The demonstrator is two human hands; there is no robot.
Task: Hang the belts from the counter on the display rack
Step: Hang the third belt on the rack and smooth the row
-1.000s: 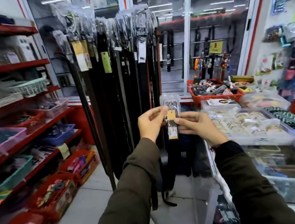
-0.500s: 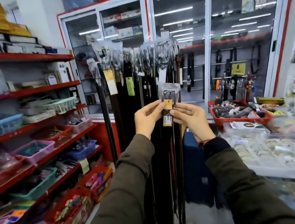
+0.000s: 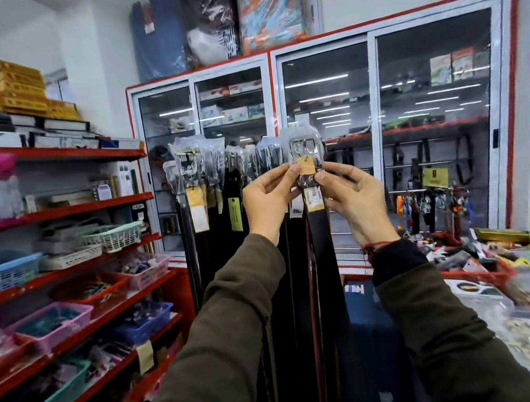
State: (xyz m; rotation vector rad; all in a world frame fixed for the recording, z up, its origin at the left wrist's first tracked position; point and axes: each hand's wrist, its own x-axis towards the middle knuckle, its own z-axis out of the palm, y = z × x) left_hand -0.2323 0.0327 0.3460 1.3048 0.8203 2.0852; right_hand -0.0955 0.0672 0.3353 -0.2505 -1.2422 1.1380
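I have lifted the black belt (image 3: 318, 227) higher than a second ago; my left hand (image 3: 268, 200) and right hand (image 3: 353, 196) pinch its bagged buckle (image 3: 304, 149) level with the display rack's hung belts (image 3: 221, 186), open aisle at left

I see the display rack (image 3: 234, 151) full of dark belts (image 3: 221, 206) hanging side by side, their buckles wrapped in clear plastic.
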